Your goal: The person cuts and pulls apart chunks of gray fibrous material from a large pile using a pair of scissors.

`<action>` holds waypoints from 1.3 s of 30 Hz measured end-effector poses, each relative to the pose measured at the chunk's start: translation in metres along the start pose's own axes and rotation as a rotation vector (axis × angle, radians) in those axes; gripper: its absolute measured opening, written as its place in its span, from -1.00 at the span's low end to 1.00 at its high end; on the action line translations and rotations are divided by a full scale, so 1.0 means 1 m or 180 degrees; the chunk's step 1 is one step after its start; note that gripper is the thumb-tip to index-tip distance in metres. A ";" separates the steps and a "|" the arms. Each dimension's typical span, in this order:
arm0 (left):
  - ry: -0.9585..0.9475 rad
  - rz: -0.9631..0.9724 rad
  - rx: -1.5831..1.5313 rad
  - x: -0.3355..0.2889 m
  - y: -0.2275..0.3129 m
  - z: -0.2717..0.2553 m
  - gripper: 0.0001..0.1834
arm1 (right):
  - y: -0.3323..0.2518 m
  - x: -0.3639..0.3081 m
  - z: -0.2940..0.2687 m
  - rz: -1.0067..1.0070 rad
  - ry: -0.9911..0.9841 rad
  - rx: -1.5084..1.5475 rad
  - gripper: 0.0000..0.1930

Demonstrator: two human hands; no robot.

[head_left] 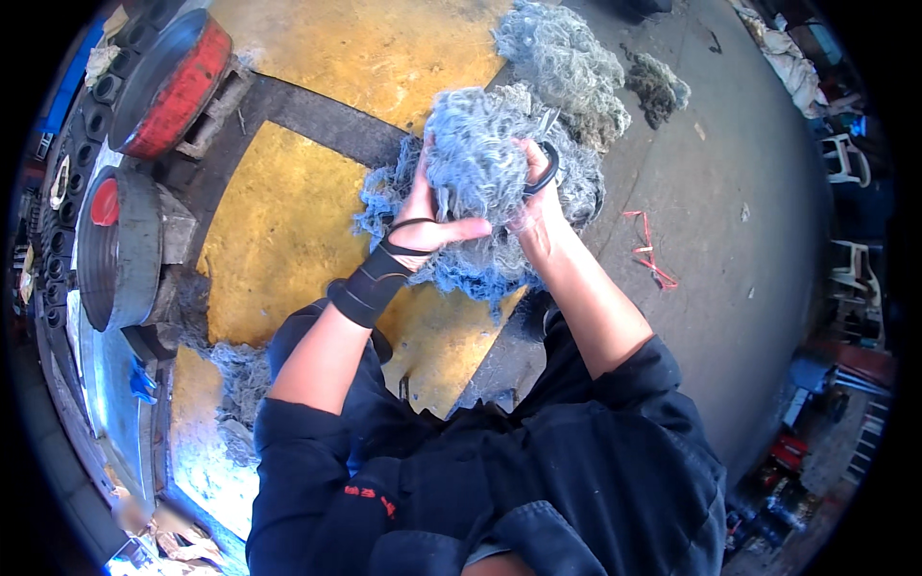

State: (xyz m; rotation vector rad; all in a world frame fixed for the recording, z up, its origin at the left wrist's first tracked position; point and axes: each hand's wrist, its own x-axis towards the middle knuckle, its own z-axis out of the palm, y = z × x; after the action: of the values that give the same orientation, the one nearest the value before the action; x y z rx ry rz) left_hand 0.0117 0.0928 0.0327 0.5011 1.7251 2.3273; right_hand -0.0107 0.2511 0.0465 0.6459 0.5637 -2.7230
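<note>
A tangled wad of grey-blue waste thread (475,154) is held up between my two hands. My left hand (419,226) grips its left side, the thumb lying across the lower front and the other fingers mostly hidden; a black wrist wrap (370,288) covers that wrist. On the wad's right side is my right hand (540,202), with fingers partly buried in the fibres. A black loop like a scissor handle (545,168) shows at this hand; the rest of it is hard to make out. Below and behind the wad lies a larger heap of blue-grey thread (581,182).
More grey thread (562,58) is piled farther back, with a small dark clump (658,88) beside it. Yellow plates (279,230) cover part of the floor. A red-rimmed drum (182,91) and a grey round drum (125,250) stand left. Red string (648,252) lies right.
</note>
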 end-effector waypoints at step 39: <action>0.2333 -0.0868 -0.1254 -0.065 0.043 -0.248 -0.55 | -0.132 -0.007 -0.062 -0.2470 0.1472 -0.0934 -0.83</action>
State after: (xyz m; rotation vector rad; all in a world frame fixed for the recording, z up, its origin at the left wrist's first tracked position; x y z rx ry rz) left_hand -0.0222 -0.1625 -0.0009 -0.6891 1.3543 2.7030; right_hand -0.0293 0.3959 0.0389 1.1786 1.5756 -3.0399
